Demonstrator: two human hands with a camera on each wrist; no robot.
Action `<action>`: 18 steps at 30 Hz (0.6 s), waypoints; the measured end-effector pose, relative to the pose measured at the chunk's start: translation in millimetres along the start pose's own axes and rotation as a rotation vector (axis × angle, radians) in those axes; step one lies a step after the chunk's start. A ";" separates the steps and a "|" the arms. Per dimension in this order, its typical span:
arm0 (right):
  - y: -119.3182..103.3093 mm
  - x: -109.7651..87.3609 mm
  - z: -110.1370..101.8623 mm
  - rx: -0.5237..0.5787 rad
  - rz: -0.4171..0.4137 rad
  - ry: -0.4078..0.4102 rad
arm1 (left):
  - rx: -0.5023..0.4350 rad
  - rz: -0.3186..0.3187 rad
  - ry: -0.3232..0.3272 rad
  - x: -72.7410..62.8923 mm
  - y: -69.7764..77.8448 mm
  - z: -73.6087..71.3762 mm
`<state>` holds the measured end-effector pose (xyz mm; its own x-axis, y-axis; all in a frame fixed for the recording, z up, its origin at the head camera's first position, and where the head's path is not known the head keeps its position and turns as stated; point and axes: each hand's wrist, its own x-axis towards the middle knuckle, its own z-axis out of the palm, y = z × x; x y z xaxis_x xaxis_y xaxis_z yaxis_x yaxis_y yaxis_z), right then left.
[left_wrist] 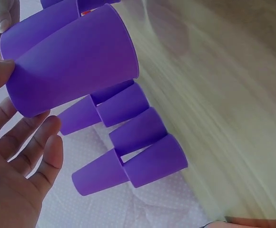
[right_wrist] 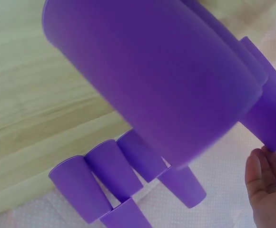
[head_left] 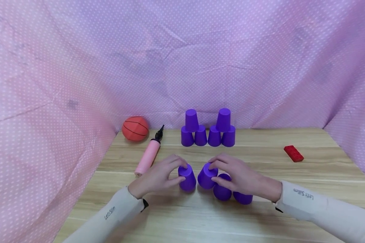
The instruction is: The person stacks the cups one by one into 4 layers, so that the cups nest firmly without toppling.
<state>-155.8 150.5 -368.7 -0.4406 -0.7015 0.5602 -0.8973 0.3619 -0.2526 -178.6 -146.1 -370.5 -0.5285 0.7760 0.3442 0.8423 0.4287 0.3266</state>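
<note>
My left hand pinches a purple cup near its narrow top, thumb on one side and fingers on the other. That upside-down cup looms large in the left wrist view. Just to its right, my right hand holds another purple cup, which leans a little; a small gap separates the two. Beneath the right hand and wrist are two more purple cups, partly hidden. One cup fills much of the right wrist view, with fingers at the lower right.
Behind the hands, purple cups stand in two small stacks, each one cup atop two. An orange ball and a pink hand pump lie left. A red block lies right on the wooden table. Pink dotted cloth hangs around.
</note>
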 end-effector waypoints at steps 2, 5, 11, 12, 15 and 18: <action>1.6 0.0 -2.3 0.011 0.005 0.016 | 0.003 -0.008 0.013 1.9 -0.9 -1.1; 3.7 0.6 -5.8 0.018 0.010 0.038 | 0.014 -0.008 0.030 5.3 -3.2 -2.7; 6.9 3.6 -13.7 0.001 -0.005 0.070 | 0.027 0.024 0.066 12.1 -5.8 -8.4; 7.6 4.0 -15.2 -0.005 -0.004 0.072 | 0.023 0.029 0.070 13.4 -5.8 -9.8; 9.3 5.7 -20.3 -0.022 0.016 0.076 | 0.016 0.043 0.080 17.4 -7.0 -13.9; 12.1 8.4 -25.4 -0.041 0.027 0.086 | 0.021 0.054 0.102 22.3 -8.8 -18.9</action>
<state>-169.7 164.6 -347.0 -0.4591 -0.6365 0.6197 -0.8827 0.4057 -0.2372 -199.8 -141.3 -349.0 -0.4890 0.7477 0.4492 0.8715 0.3974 0.2873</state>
